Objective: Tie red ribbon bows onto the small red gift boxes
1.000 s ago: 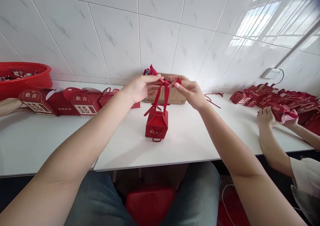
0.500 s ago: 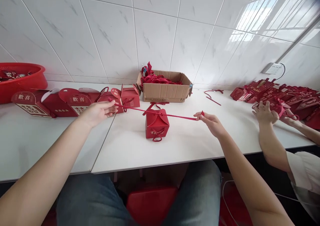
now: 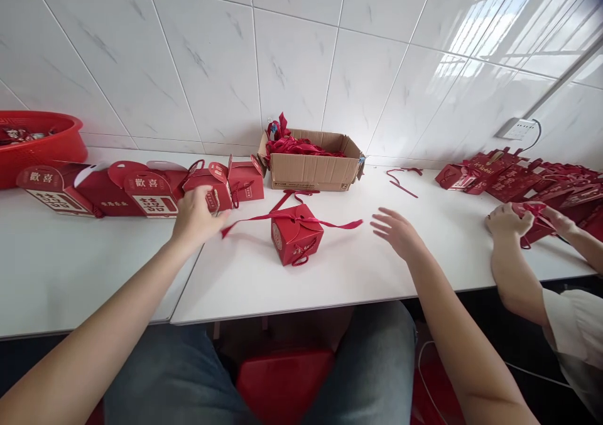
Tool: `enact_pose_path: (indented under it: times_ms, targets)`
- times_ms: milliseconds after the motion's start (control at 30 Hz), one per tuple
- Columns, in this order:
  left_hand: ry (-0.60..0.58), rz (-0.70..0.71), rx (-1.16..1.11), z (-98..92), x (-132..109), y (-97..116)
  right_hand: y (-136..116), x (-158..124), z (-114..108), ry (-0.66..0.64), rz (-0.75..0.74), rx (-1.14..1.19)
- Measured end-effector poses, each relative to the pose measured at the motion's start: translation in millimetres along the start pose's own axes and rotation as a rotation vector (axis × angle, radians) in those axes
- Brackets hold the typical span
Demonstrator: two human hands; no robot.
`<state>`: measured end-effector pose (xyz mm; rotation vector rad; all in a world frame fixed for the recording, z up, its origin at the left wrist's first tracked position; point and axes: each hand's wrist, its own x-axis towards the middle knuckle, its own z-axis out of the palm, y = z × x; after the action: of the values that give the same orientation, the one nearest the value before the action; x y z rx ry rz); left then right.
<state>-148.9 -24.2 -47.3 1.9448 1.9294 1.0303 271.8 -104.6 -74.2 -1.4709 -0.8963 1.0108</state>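
Note:
A small red gift box [image 3: 294,242] stands slightly turned on the white table [image 3: 330,280], with a red ribbon [image 3: 339,224] knotted over its top and both ends lying loose to either side. My right hand [image 3: 398,231] hovers just right of the ribbon's end, fingers spread, holding nothing. My left hand [image 3: 195,215] is left of the box, fingers loosely bent and apart. Its fingertips are at an open small red box [image 3: 210,186]. The ribbon's left end lies just beside this hand, apart from it.
A cardboard box [image 3: 313,172] of red ribbons stands at the wall. Red printed boxes [image 3: 141,193] line the left, with a red basin [image 3: 38,145] behind. A co-worker's hands [image 3: 509,221] handle a box by a red pile [image 3: 541,177]. A loose ribbon [image 3: 400,183] lies nearby.
Both hands pulled the ribbon ends down and apart until taut, then let go. The ribbon now lies slack and the box has turned a little; my left hand moved to the open box.

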Motion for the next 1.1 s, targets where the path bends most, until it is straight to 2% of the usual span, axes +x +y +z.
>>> enact_pose_path:
  times_ms: [67, 100, 167, 233, 300, 400, 500, 600, 733, 967, 1033, 1100]
  targets:
    - [0.109, 0.251, 0.066, 3.1, -7.6, 19.0, -10.8, -1.2, 12.8, 0.167, -0.198, -0.089]
    - [0.077, 0.354, 0.049, 5.9, -13.0, 29.6, -16.2, -3.1, 21.7, 0.15, -0.329, -0.153]
    - [-0.116, 0.435, -0.071, 14.0, -24.9, 50.3, -25.8, -8.3, 43.4, -0.076, -0.539, -0.288]
    - [-0.242, 0.423, -0.135, 24.7, -34.4, 66.5, -32.5, -13.1, 67.3, -0.299, -0.691, -0.435]
    - [-0.332, 0.437, -0.157, 35.4, -37.7, 75.4, -35.5, -15.3, 89.2, -0.39, -0.771, -0.532]
    - [-0.437, 0.499, -0.195, 45.4, -30.9, 76.6, -35.5, -13.9, 111.4, -0.475, -0.764, -0.606]
    - [-0.482, 0.536, -0.212, 46.0, -19.1, 74.6, -34.6, -11.9, 120.3, -0.471, -0.697, -0.648]
    - [-0.453, 0.559, -0.197, 42.3, -12.7, 78.2, -35.8, -11.1, 122.2, -0.41, -0.645, -0.673]
    - [-0.399, 0.574, -0.179, 39.2, -13.8, 84.9, -39.3, -8.7, 122.0, -0.392, -0.654, -0.705]
    - [-0.422, 0.532, -0.195, 39.3, -18.1, 77.0, -38.9, -9.4, 118.4, -0.389, -0.606, -0.742]
    - [-0.422, 0.531, -0.201, 40.3, -17.8, 75.4, -37.0, -10.2, 117.8, -0.377, -0.562, -0.71]
    - [-0.425, 0.543, -0.207, 41.3, -17.1, 75.0, -34.7, -9.9, 116.9, -0.378, -0.454, -0.625]
